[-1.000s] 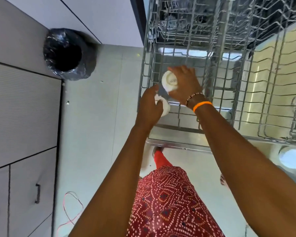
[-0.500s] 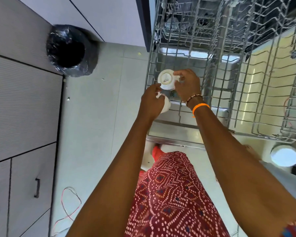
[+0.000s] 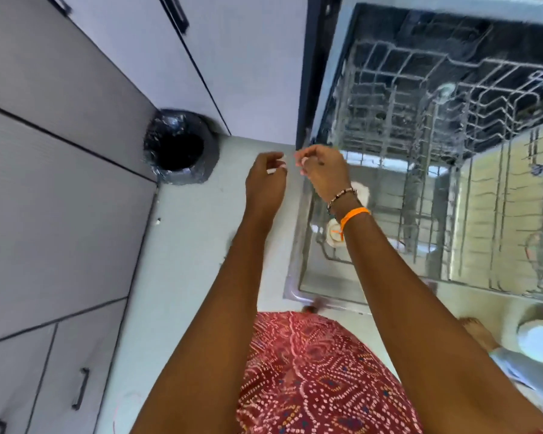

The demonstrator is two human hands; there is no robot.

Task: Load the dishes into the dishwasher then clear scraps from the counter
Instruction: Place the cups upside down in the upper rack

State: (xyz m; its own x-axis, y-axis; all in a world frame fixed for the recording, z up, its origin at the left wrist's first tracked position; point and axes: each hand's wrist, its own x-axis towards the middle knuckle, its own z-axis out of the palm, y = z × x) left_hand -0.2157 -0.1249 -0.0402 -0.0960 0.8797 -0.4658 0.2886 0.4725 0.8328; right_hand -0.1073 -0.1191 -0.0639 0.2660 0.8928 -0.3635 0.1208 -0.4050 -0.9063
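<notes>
While above the rack [image 3: 420, 189], left hand [image 3: 265, 180] and right hand [image 3: 325, 170] fingers loosely curled, holding nothing

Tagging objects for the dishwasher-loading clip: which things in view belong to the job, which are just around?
Job:
- dishwasher rack
- two white cups in it, near and far
- left hand, right hand, both empty
- white dish at lower right, not loaded

Bystanders:
- black-lined bin
- cabinet doors
- scrap on floor

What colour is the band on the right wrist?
Bright orange wristband, next to a beaded bracelet; the head view shows it clearly.
</notes>
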